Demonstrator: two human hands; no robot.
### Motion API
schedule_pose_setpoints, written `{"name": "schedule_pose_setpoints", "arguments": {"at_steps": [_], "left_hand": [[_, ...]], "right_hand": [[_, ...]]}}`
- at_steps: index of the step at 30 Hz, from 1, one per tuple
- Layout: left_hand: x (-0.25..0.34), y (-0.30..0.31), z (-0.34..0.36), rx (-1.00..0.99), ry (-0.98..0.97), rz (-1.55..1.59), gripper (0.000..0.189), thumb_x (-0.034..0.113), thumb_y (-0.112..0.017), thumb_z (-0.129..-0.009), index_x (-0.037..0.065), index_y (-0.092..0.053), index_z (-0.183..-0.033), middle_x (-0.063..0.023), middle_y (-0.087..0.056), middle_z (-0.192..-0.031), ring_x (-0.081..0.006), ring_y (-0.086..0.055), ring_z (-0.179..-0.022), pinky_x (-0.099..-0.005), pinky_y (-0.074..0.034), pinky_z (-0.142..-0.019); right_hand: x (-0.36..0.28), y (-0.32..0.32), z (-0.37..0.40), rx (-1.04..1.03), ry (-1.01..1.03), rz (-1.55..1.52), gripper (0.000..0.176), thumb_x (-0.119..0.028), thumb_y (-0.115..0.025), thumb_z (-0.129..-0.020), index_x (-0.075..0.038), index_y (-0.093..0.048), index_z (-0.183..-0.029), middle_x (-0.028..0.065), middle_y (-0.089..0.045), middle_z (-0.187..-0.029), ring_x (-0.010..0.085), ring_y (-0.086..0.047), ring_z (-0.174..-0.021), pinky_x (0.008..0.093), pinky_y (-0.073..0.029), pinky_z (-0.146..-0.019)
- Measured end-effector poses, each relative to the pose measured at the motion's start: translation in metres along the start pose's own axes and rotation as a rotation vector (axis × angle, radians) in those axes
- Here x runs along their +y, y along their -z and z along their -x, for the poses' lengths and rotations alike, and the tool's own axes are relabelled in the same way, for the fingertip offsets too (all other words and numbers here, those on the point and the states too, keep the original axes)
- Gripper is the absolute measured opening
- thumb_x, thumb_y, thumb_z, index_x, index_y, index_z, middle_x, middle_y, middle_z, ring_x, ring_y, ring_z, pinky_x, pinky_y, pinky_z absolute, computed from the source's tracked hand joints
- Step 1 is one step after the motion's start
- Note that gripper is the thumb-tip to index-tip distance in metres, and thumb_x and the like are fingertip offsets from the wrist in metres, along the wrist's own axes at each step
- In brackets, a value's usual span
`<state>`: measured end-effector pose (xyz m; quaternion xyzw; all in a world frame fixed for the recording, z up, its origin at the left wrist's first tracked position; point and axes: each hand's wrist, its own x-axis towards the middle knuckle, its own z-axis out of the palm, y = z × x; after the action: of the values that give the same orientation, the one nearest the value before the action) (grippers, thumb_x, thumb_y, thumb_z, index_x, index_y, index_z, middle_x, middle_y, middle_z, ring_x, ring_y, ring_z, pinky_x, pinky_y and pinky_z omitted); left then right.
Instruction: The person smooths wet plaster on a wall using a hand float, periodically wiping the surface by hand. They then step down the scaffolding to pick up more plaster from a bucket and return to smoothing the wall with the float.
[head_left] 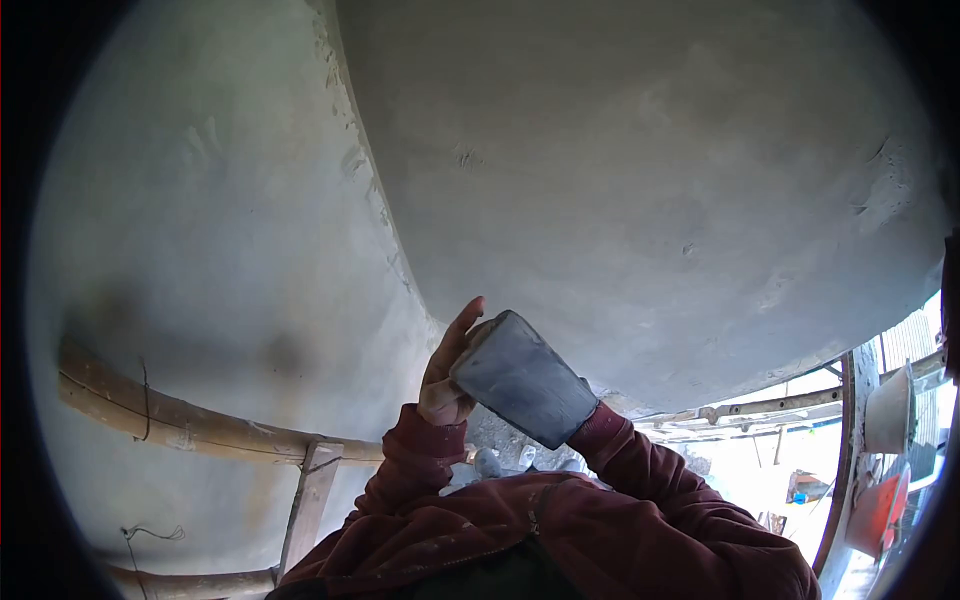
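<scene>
A plastering trowel (pixel 525 380) is held up in front of my chest, its flat grey blade tilted and facing me. My left hand (pixel 445 375) is at the blade's left end, with one finger stretched up past the edge and the other fingers partly hidden behind it. Only the maroon right sleeve (pixel 615 440) shows at the blade's lower right. Behind the blade, my right hand is hidden, along with the trowel's handle.
Smooth grey plaster (pixel 600 180) curves overhead and meets a paler wall (pixel 220 200) along a rough seam. Wooden poles (pixel 220 425) with a post (pixel 308 500) and wires run along the left. At right hang a pale container (pixel 887 412) and an orange one (pixel 875 515).
</scene>
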<state>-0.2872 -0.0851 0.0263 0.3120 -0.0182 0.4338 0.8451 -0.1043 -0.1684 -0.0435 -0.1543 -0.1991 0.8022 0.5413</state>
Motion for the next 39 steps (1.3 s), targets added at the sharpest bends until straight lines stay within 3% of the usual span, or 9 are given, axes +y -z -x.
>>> {"name": "schedule_pose_setpoints", "arguments": {"at_steps": [11, 16, 20, 23, 25, 28, 32, 35, 39], "left_hand": [[-0.008, -0.048, -0.002, -0.219, 0.030, -0.399, 0.113, 0.022, -0.088, -0.059, 0.001, -0.021, -0.147, -0.0158, -0.042, -0.138, -0.0273, -0.044, -0.128, -0.0403, -0.035, -0.106], [-0.019, -0.055, -0.016, -0.230, -0.031, -0.610, 0.104, 0.014, -0.087, -0.055, 0.003, -0.034, -0.143, -0.0092, -0.039, -0.138, -0.0230, -0.038, -0.130, -0.0371, -0.028, -0.109], [-0.033, -0.053, -0.025, -0.200, -0.020, -0.572, 0.096, 0.013, -0.085, -0.053, 0.003, -0.043, -0.139, -0.0106, -0.039, -0.137, -0.0247, -0.038, -0.129, -0.0383, -0.029, -0.108], [-0.043, -0.052, -0.028, -0.187, -0.028, -0.569, 0.092, 0.013, -0.084, -0.054, 0.003, -0.046, -0.137, -0.0123, -0.039, -0.137, -0.0257, -0.038, -0.129, -0.0391, -0.029, -0.108], [-0.048, -0.051, -0.028, -0.177, -0.033, -0.561, 0.090, 0.013, -0.084, -0.054, 0.003, -0.048, -0.136, -0.0130, -0.039, -0.137, -0.0264, -0.038, -0.129, -0.0396, -0.029, -0.108], [-0.055, -0.050, -0.030, -0.172, -0.030, -0.515, 0.085, 0.009, -0.082, -0.055, 0.006, -0.051, -0.135, -0.0137, -0.040, -0.137, -0.0264, -0.037, -0.129, -0.0398, -0.030, -0.107], [-0.064, -0.050, -0.031, -0.167, -0.073, -0.432, 0.074, 0.004, -0.079, -0.060, 0.011, -0.056, -0.131, -0.0141, -0.040, -0.137, -0.0256, -0.039, -0.129, -0.0394, -0.031, -0.106], [-0.070, -0.049, -0.028, -0.133, -0.074, -0.347, 0.066, 0.002, -0.077, -0.063, 0.012, -0.060, -0.126, -0.0146, -0.040, -0.138, -0.0264, -0.039, -0.129, -0.0400, -0.031, -0.106], [-0.069, -0.037, -0.033, -0.182, -0.141, -0.290, 0.066, 0.012, -0.079, -0.066, 0.013, -0.056, -0.127, -0.0161, -0.036, -0.142, -0.0309, -0.036, -0.133, -0.0444, -0.029, -0.108]], "right_hand": [[-0.020, -0.030, 0.028, -0.072, -0.066, -0.120, 0.039, -0.016, -0.046, -0.099, -0.003, -0.041, -0.136, 0.0133, -0.056, -0.125, 0.0208, -0.057, -0.111, 0.0313, -0.050, -0.093], [-0.029, -0.011, 0.038, 0.006, 0.129, 0.939, 0.042, -0.016, -0.053, -0.096, -0.004, -0.043, -0.135, 0.0106, -0.058, -0.122, 0.0185, -0.060, -0.104, 0.0317, -0.053, -0.085], [-0.031, 0.005, 0.043, 0.050, -0.095, 0.203, 0.051, -0.016, -0.064, -0.089, -0.004, -0.044, -0.134, 0.0104, -0.058, -0.121, 0.0155, -0.061, -0.098, 0.0293, -0.053, -0.079], [-0.043, -0.012, 0.050, 0.062, -0.035, 0.600, 0.027, -0.022, -0.055, -0.094, -0.009, -0.052, -0.118, 0.0028, -0.057, -0.098, 0.0153, -0.057, -0.082, 0.0296, -0.048, -0.069], [-0.043, -0.014, 0.047, -0.086, 0.700, 1.583, 0.025, -0.020, -0.054, -0.095, -0.009, -0.052, -0.117, 0.0031, -0.057, -0.096, 0.0146, -0.057, -0.077, 0.0277, -0.048, -0.067], [-0.053, -0.022, 0.050, 0.042, 0.277, 1.046, 0.029, -0.019, -0.059, -0.091, -0.008, -0.053, -0.117, 0.0039, -0.058, -0.099, 0.0158, -0.058, -0.084, 0.0294, -0.048, -0.071], [-0.064, -0.046, 0.051, 0.057, 0.551, 1.415, 0.031, -0.018, -0.062, -0.089, -0.009, -0.053, -0.117, 0.0052, -0.059, -0.100, 0.0171, -0.058, -0.085, 0.0298, -0.049, -0.072], [-0.072, -0.058, 0.050, 0.157, 0.237, 0.723, 0.026, -0.019, -0.059, -0.091, -0.011, -0.054, -0.115, 0.0053, -0.059, -0.099, 0.0176, -0.057, -0.085, 0.0302, -0.049, -0.067], [-0.072, -0.016, 0.052, 0.203, 0.480, 1.561, 0.024, -0.022, -0.054, -0.094, -0.012, -0.052, -0.116, 0.0037, -0.056, -0.093, 0.0156, -0.055, -0.082, 0.0272, -0.046, -0.060]]}}
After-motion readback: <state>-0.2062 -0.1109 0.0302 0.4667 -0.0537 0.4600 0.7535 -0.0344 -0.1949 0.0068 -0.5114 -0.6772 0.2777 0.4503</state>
